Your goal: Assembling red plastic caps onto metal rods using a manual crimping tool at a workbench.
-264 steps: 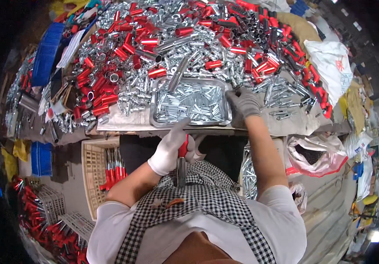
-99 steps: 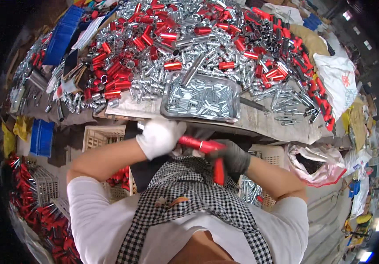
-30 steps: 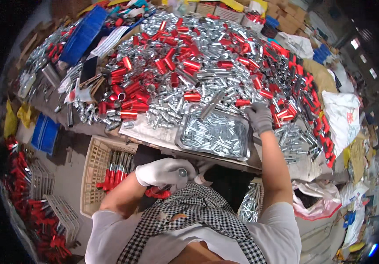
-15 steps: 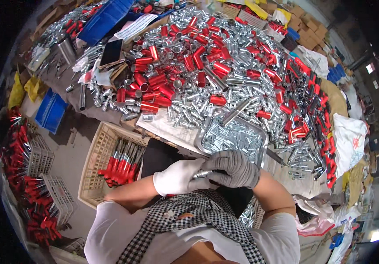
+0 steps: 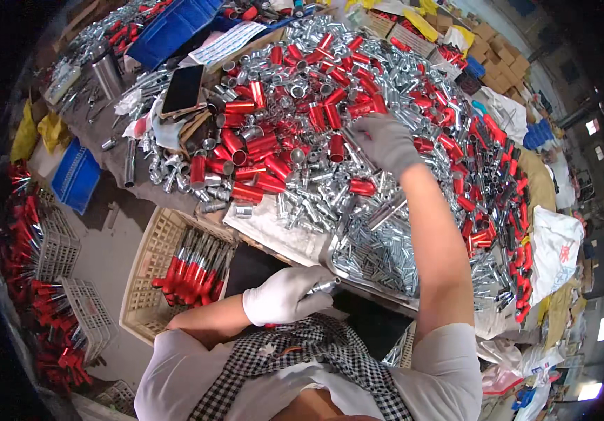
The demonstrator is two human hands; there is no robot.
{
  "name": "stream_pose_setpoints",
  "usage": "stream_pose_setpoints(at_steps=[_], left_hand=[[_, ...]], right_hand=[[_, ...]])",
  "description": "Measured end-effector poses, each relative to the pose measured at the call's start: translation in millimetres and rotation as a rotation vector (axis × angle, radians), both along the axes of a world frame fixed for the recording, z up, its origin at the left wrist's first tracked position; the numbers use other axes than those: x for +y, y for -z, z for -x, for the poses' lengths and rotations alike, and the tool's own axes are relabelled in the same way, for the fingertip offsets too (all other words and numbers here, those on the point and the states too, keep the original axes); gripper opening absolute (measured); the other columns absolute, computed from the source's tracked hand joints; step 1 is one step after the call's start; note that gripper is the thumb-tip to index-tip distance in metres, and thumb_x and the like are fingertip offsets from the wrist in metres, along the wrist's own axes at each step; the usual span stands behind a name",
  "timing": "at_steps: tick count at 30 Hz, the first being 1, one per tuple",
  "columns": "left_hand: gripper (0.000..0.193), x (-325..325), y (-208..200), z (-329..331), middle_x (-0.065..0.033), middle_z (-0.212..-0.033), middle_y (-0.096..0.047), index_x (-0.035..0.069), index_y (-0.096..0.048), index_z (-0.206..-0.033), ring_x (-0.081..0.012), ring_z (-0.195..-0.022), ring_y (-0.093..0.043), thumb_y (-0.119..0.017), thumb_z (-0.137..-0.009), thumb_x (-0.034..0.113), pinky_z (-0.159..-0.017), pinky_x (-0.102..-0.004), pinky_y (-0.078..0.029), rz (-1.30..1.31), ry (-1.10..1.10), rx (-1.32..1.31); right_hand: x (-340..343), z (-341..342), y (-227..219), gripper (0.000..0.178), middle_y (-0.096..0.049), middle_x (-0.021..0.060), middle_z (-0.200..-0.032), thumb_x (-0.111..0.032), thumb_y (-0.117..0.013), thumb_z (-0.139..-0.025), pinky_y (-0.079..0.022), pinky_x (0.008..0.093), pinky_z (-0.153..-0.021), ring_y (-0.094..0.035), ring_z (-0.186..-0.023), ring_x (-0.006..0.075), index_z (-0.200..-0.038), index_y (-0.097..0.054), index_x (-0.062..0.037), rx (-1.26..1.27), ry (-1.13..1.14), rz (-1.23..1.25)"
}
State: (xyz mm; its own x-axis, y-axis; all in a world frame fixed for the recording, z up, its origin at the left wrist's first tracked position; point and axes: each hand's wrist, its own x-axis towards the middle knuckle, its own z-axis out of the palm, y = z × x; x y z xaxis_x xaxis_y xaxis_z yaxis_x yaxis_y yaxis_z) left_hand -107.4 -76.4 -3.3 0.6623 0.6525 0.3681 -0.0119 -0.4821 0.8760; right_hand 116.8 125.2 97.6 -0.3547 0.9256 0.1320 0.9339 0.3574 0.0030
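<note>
My left hand (image 5: 282, 298), in a white glove, is closed around a small silver metal fitting (image 5: 324, 285) whose end sticks out past the fingers, low in front of my apron. My right hand (image 5: 389, 142), in a grey glove, reaches over the middle of a big heap. Its fingers are curled down among the parts, and whatever is in them is hidden. A red metal tube (image 5: 368, 107) lies just beyond the fingers. Beside the hand is a long silver tube (image 5: 359, 149). Small silver pins (image 5: 372, 252) fill a metal tray between the hands and the heap.
At left, a cream plastic crate (image 5: 136, 284) holds several red-handled tools (image 5: 193, 274). A dark phone (image 5: 183, 90) rests on the heap's left side. Blue bins (image 5: 169, 35) stand farther back. Grey crates (image 5: 91, 309) with more red-handled tools are at the far left.
My right hand has left the left hand and gone forward over the heap. My left hand stays low, holding the silver fitting. The view has shifted slightly.
</note>
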Motion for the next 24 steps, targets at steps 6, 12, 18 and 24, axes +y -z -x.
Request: stream_pose_setpoints(at_steps=[6,12,18,24], left_hand=[[0.038,9.7,-3.6,6.6,-0.0262,-0.102,-0.063,-0.003,-0.057,-0.119,-0.0421,-0.095,-0.063,-0.065,-0.086,0.013,-0.083,-0.0429,-0.051,0.190,0.057,0.141],[0.027,14.9,12.1,2.1,-0.0180,-0.082,-0.063,-0.001,-0.057,-0.106,-0.0374,-0.075,-0.065,-0.067,-0.087,0.015,-0.067,-0.0420,-0.051,0.009,-0.019,-0.018],[0.030,17.3,9.6,1.9,-0.0183,-0.083,-0.063,-0.001,-0.057,-0.108,-0.0372,-0.076,-0.065,-0.069,-0.085,0.015,-0.067,-0.0418,-0.051,0.029,-0.017,0.013],[0.030,18.5,4.8,0.8,-0.0179,-0.086,-0.064,-0.001,-0.057,-0.109,-0.0362,-0.077,-0.065,-0.068,-0.085,0.015,-0.067,-0.0415,-0.051,0.070,-0.003,0.035]], right_hand=[[58.0,35.5,56.0,0.028,-0.067,0.0098,-0.115,-0.026,-0.053,-0.089,-0.051,0.0473,-0.091,-0.061,-0.111,0.0357,-0.107,-0.074,-0.0209,-0.529,-0.142,0.139],[59.7,43.6,60.0,0.034,-0.063,0.0092,-0.120,-0.030,-0.055,-0.088,-0.046,0.0525,-0.097,-0.056,-0.117,0.0347,-0.119,-0.069,-0.0247,-0.530,-0.131,0.226],[64.2,54.8,75.3,0.033,-0.061,0.0079,-0.120,-0.032,-0.056,-0.089,-0.035,0.0574,-0.107,-0.052,-0.122,0.0336,-0.118,-0.068,-0.0223,-0.412,-0.057,0.196],[60.7,49.7,74.8,0.041,-0.058,0.0128,-0.122,-0.036,-0.064,-0.082,-0.035,0.0581,-0.107,-0.053,-0.121,0.0336,-0.120,-0.066,-0.0194,-0.299,-0.057,0.135]])
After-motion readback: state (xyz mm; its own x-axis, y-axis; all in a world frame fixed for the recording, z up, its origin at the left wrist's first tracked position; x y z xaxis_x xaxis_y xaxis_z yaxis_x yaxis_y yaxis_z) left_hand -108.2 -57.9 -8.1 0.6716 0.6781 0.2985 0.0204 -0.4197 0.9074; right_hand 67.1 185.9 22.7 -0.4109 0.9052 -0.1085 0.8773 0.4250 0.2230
